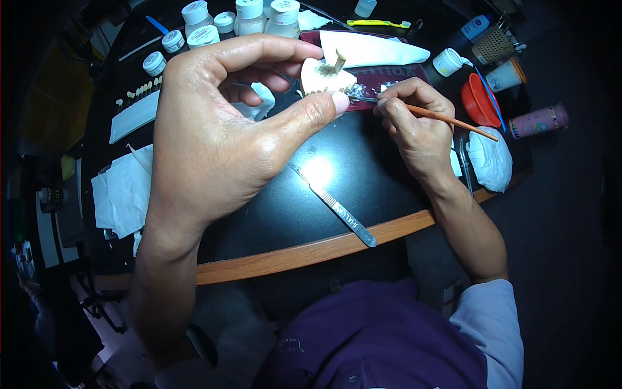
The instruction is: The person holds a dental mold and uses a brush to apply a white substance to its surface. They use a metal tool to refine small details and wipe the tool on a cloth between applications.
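Observation:
My left hand [214, 123] pinches a pale plaster dental model [321, 78] between thumb and fingers, raised above the black table. A short peg [340, 60] sticks up from the model. In my right hand [420, 126] is a thin brush [453, 120] with an orange-brown handle, gripped like a pen. Its dark tip points left to the model's right edge, by my left thumb; whether it touches is unclear. Behind the hands lies a dark red slab [405, 72] with white material on it and a folded white tissue [372, 48]. A metal scalpel handle [337, 207] lies diagonally between my forearms.
Several white-lidded jars [250, 18] stand at the back left, near a row of tooth-shade tabs [138, 91]. A yellow toothbrush [378, 24] lies at the back. To the right are a red bowl [479, 100], a pink cylinder [539, 121] and a white bundle [489, 161].

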### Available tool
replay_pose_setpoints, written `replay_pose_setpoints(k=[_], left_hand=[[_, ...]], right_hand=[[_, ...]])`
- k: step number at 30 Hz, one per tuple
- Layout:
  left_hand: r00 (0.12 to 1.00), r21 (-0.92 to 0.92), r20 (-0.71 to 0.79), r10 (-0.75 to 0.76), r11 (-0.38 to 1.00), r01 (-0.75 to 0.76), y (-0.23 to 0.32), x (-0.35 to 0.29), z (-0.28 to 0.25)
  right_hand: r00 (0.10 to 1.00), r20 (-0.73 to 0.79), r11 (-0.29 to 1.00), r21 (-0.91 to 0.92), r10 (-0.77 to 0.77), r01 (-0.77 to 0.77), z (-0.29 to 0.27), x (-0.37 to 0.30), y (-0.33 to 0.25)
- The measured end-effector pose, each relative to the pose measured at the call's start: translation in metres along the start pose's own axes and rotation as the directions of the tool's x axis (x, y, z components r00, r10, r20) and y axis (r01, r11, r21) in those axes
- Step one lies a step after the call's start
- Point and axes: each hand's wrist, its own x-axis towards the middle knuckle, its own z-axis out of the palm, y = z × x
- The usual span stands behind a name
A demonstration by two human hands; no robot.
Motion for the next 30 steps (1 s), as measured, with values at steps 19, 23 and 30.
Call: replay_pose_setpoints(k=[19,23,30], left_hand=[[0.956,-0.412,0.236,-0.177,0.873,0.263,0.004,-0.004,0.018],[0.930,-0.418,0.288,-0.228,0.844,0.336,0.002,-0.003,0.020],[0.963,-0.395,0.096,-0.252,0.878,0.270,0.005,-0.001,0.006]], right_hand=[[0.993,-0.112,0.838,0.537,-0.042,0.096,-0.006,-0.003,-0.021],[0.997,-0.045,0.887,0.456,-0.067,0.081,-0.013,-0.004,-0.021],[0.999,0.032,0.999,0.028,0.015,-0.016,-0.001,-0.001,-0.003]])
